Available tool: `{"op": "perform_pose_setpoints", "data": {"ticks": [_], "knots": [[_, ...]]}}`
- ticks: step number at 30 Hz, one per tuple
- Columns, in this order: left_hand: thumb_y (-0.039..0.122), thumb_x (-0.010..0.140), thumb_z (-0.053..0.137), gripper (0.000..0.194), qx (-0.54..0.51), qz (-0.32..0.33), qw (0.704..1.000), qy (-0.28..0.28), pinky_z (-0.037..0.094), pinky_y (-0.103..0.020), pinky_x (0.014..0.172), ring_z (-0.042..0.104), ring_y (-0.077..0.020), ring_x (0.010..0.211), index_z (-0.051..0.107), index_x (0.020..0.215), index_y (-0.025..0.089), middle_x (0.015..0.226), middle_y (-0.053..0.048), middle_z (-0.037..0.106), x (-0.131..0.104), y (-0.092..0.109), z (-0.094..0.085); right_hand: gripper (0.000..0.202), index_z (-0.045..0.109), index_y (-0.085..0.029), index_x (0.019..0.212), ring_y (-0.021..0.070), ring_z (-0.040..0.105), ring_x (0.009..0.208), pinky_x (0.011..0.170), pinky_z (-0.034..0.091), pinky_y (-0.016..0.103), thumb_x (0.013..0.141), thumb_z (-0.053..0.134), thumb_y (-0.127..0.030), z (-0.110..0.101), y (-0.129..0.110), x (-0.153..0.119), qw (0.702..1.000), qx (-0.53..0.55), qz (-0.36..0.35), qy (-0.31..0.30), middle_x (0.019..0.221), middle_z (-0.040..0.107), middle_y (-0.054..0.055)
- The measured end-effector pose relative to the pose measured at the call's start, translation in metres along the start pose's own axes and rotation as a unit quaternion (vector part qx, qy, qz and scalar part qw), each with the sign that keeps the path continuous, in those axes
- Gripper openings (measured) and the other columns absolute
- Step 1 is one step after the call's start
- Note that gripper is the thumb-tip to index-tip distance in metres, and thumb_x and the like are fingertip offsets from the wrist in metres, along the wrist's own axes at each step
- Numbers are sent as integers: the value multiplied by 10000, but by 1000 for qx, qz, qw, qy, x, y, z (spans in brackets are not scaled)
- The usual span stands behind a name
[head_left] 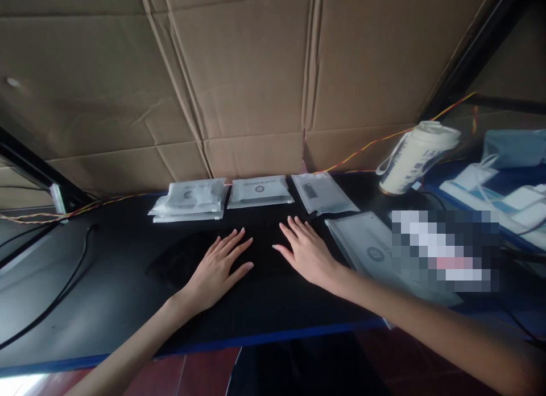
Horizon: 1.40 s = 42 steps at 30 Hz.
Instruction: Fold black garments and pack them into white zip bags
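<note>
My left hand point(217, 266) lies palm down on the black table point(128, 282), fingers spread, holding nothing. To its right, my right hand point(307, 249) also rests flat with its fingers apart and nothing in it. Beyond my left hand is a stack of frosted zip pouches point(190, 198). A single frosted pouch point(260, 191) with dark lettering lies in the middle, and another pouch point(325, 192) with a small dark label is right of it. A larger frosted pouch point(371, 245) with a round logo lies beside my right hand, partly behind the forearm.
A white lidded cup point(418, 157) with a strap stands at the back right. White power strips point(503, 197) and cables are at the far right, near a blurred-out item point(446, 251). A black cable point(79, 276) runs along the left. Cardboard point(247, 71) stands behind the table.
</note>
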<state>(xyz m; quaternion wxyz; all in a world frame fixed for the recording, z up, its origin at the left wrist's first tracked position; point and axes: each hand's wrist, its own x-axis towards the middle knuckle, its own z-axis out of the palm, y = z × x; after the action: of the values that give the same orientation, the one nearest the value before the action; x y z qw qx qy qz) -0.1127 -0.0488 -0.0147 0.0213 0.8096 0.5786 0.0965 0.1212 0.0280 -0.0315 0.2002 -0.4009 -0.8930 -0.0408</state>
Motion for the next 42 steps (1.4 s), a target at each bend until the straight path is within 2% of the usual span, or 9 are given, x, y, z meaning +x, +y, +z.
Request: {"op": "perform_pose_setpoints", "data": {"ticks": [5,10,16,20,25,31,34,38,42], "knots": [[480,940,410,531,-4,-4,1000,5,222,-544,1120,234,-258,1409,314,1436,317,1534,-56,270,-12,-4,-4,531,523,-59,1306,323,421,1301,1045,381,492,936,439,-431,1,1,-1,1000,-4,-6,8,1362,492,221],[464,947,401,578,22,-28,999,-11,218,-522,1128,203,-253,1417,201,1472,326,1552,-48,213,-50,-19,-16,511,534,-50,1293,325,427,1296,1042,381,485,946,424,-410,4,2,-4,999,-8,-24,20,1359,495,222],[447,958,371,555,53,-107,993,-3,207,-563,1113,242,-261,1407,172,1471,370,1545,-36,247,-103,-61,-22,518,530,-32,1293,336,432,1290,1042,376,484,953,406,-402,6,3,-4,999,-17,-39,19,1352,499,233],[510,937,346,572,52,-207,976,53,263,-529,1101,260,-293,1398,316,1447,255,1535,-102,266,-126,-93,-25,518,534,-19,1285,347,427,1290,1037,378,498,952,408,-396,7,3,-4,999,-22,-38,21,1351,496,242],[607,890,312,600,30,-292,951,96,304,-522,1076,343,-330,1334,606,1205,191,1421,-138,398,-126,-104,-33,505,540,-22,1279,347,433,1286,1034,383,504,950,417,-384,7,3,-5,999,-16,-42,23,1349,497,244],[647,753,547,489,-78,-263,957,98,395,-495,989,497,-316,1177,649,957,215,1303,-106,512,-102,-86,-42,495,544,-33,1277,340,430,1291,1040,381,499,951,413,-382,8,4,-5,998,-9,-42,36,1347,505,232],[628,707,621,491,-266,-346,898,63,503,-426,847,636,-236,873,606,930,190,986,-62,644,-89,-80,-53,502,538,-29,1281,339,431,1289,1041,380,495,954,404,-386,8,4,-5,999,-15,-44,25,1349,505,230],[561,739,642,489,-502,-443,743,13,556,-367,723,659,-179,681,574,1041,182,784,-8,671,-70,-72,-65,500,532,-31,1287,332,422,1298,1044,380,483,957,398,-382,6,4,-5,999,-16,-42,13,1359,498,224],[490,843,545,380,-581,-399,709,-27,551,-351,781,682,-204,870,639,1011,162,931,-71,724,-49,-75,-69,488,539,-39,1278,326,418,1302,1041,385,489,952,412,-379,6,4,-5,999,-8,-43,20,1355,503,221]]}}
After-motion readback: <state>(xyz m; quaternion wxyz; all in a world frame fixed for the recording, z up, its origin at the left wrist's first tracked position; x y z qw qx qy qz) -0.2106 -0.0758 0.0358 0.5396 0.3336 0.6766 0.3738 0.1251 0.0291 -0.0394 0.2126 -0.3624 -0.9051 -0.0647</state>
